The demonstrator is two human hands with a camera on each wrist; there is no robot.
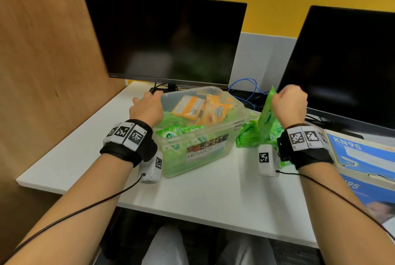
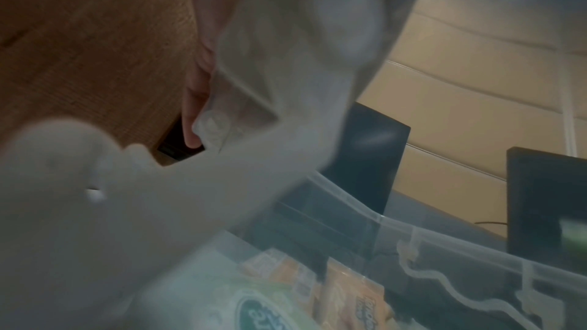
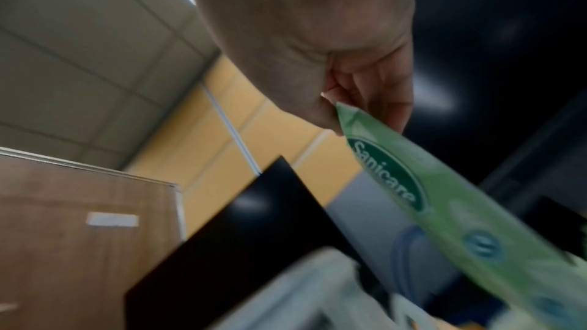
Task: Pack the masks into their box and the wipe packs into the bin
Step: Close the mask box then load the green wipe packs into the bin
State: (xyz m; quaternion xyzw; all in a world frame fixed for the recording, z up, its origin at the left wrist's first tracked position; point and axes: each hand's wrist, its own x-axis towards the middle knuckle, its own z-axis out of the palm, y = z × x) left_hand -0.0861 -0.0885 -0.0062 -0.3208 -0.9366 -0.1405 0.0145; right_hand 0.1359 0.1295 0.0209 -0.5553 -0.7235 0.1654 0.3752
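Note:
A clear bin marked MEGABOX stands mid-table with green and orange wipe packs inside. My left hand grips the bin's far-left rim; the left wrist view shows a finger down the outside of the rim. My right hand pinches the top edge of a green Sanicare wipe pack, which hangs above a pile of green packs right of the bin. The right wrist view shows the pinch on that pack. A blue KN95 mask box lies at the right.
Two dark monitors stand along the back, with blue cables between them. A wooden partition closes the left side. The white table's near edge runs in front of my knees.

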